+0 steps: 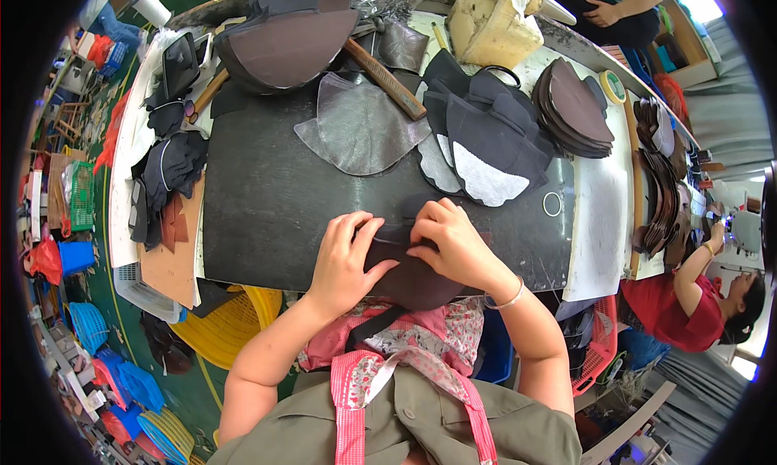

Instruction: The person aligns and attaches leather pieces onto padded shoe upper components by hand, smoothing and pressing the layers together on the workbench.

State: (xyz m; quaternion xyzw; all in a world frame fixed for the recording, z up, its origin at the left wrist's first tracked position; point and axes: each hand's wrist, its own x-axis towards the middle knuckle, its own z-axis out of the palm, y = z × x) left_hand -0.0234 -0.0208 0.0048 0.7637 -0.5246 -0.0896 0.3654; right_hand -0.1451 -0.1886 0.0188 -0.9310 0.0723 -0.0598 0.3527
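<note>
A dark brown piece, probably leather, curved along its lower edge, lies at the table's near edge and hangs slightly over it. Its upper edge is pinched by my left hand, thumb and fingers bent around it. My right hand grips the same edge a little to the right, fingers curled; part of the fold between the hands is hidden. Beyond them on the black work mat lie a shiny dark grey cut piece and several black pieces with a white backing.
A wooden-handled hammer rests across the grey piece. Stacks of brown pieces stand at the far left and right. A pale yellow container and tape roll sit at the back. A white ring lies right. A co-worker sits at right.
</note>
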